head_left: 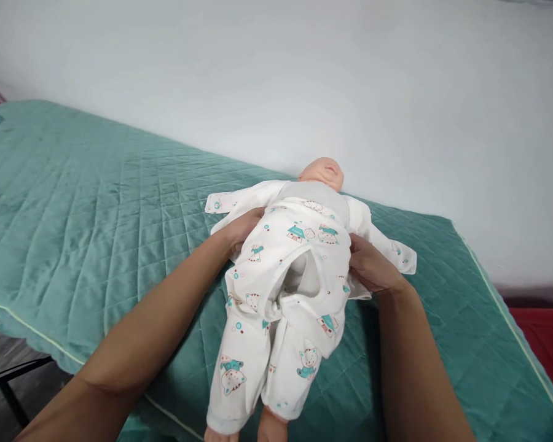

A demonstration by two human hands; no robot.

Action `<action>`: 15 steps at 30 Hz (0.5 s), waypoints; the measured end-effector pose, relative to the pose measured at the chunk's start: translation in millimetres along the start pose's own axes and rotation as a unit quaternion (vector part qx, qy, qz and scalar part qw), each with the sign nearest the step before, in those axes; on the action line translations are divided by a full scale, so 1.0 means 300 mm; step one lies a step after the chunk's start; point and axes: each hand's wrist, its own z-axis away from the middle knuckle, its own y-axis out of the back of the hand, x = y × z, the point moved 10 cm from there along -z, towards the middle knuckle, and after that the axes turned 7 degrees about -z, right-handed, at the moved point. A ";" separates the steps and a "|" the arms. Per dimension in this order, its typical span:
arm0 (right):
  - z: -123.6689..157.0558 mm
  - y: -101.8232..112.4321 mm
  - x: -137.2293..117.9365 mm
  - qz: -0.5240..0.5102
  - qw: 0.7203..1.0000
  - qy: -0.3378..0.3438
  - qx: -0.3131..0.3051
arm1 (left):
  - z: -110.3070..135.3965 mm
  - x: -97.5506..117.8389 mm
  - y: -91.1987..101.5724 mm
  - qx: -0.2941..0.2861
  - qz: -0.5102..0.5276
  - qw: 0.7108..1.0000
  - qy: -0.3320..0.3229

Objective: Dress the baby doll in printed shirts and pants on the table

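A baby doll point(322, 173) lies on its back, head toward the wall and feet toward me. It wears white split-crotch pants point(290, 258) printed with small animals and houses, pulled high over a grey-white torso. A matching white top point(246, 199) lies spread under it, sleeves out to both sides. My left hand point(247, 228) is at the doll's left-of-view side, by the pants' waist, its fingertips hidden behind the cloth. On the opposite side my right hand point(371, 264) has its fingers curled at the pants' edge, gripping the cloth.
A green quilted cover point(96, 196) spreads under the doll, its edge dropping at front and right. Behind it rises a pale wall point(276, 80). A red object point(541, 344) stands at the right, and a black metal bar point(16, 374) shows at lower left.
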 end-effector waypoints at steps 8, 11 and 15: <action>-0.003 0.019 0.038 -0.102 0.992 -0.006 0.071 | 0.010 0.012 -0.007 -0.011 -0.031 0.999 -0.022; -0.011 0.032 0.042 -0.112 0.990 0.005 0.082 | 0.012 0.026 -0.013 -0.012 -0.051 0.998 -0.044; -0.015 0.056 0.050 -0.087 0.990 0.010 0.114 | 0.018 0.036 -0.011 -0.004 -0.072 0.995 -0.065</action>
